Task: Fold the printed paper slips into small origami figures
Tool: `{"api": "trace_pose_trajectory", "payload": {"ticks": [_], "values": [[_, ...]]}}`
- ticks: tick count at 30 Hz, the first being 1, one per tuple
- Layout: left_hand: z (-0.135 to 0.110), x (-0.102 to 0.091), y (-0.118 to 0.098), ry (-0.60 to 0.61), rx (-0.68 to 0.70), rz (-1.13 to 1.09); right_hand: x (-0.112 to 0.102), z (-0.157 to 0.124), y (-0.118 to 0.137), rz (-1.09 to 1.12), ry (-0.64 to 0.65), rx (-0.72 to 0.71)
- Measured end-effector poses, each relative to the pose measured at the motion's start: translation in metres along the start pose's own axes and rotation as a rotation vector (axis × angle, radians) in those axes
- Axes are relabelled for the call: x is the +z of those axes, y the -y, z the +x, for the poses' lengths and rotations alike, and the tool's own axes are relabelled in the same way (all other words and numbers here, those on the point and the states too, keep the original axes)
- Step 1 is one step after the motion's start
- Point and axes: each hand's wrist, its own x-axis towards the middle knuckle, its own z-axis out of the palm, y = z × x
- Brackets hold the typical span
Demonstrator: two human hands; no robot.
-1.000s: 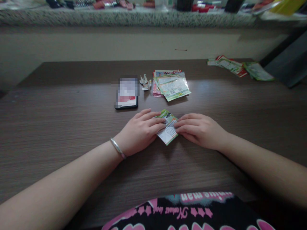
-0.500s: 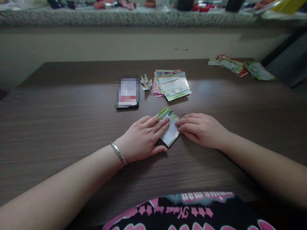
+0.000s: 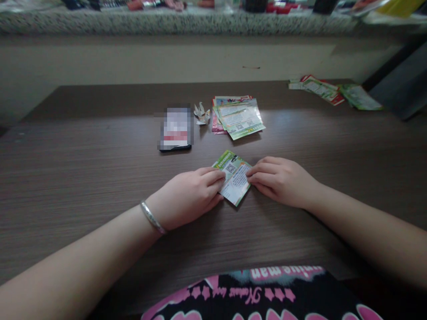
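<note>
A small square of printed green and white paper (image 3: 233, 180) lies on the table, turned so one corner points toward me. A QR code and lines of text show on its upper face. My left hand (image 3: 191, 193), with a silver bangle at the wrist, pinches its left edge, thumb toward me. At the opposite edge my right hand (image 3: 276, 180) grips the paper with its fingertips, the fingers held close together. Both thumbs are partly hidden by the hands.
Beyond the paper sit a phone with a blurred screen (image 3: 175, 129), a small folded paper figure (image 3: 202, 114) and a stack of printed sheets (image 3: 240, 118). Paper strips (image 3: 322, 90) lie at the far right of the brown table (image 3: 83, 178). Behind rises a granite ledge (image 3: 200, 22) crowded with items.
My left hand has slid left off the paper's face and now pinches its left edge, uncovering the QR code. My right hand has stayed nearly in place.
</note>
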Motion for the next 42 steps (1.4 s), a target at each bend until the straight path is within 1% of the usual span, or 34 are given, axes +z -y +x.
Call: {"api": "trace_pose_trajectory", "payload": {"ticks": [4,13,17,20,25,30,36,42], "values": [[0.0,-0.001,-0.001,0.004,-0.042,-0.03,0.0,-0.001,0.0,0.017,0.009,0.029],[0.003,-0.003,-0.004,0.008,-0.077,-0.013,0.002,0.0,0.003,0.039,-0.002,0.104],[0.004,-0.006,-0.006,0.049,-0.072,-0.016,0.002,0.001,0.003,0.057,-0.001,0.114],[0.005,-0.006,-0.007,0.036,-0.075,-0.034,0.003,0.001,0.003,0.061,0.01,0.107],[0.007,-0.005,-0.011,0.021,-0.001,-0.105,0.003,0.002,0.005,0.05,0.015,0.109],[0.009,-0.005,-0.012,0.04,-0.024,-0.113,0.002,0.004,0.007,0.045,0.015,0.099],[0.011,-0.003,-0.011,-0.036,-0.061,-0.155,0.002,0.004,0.006,0.058,0.004,0.126],[0.012,0.002,-0.008,-0.094,-0.061,-0.176,0.003,0.004,0.004,0.079,0.014,0.102]]}}
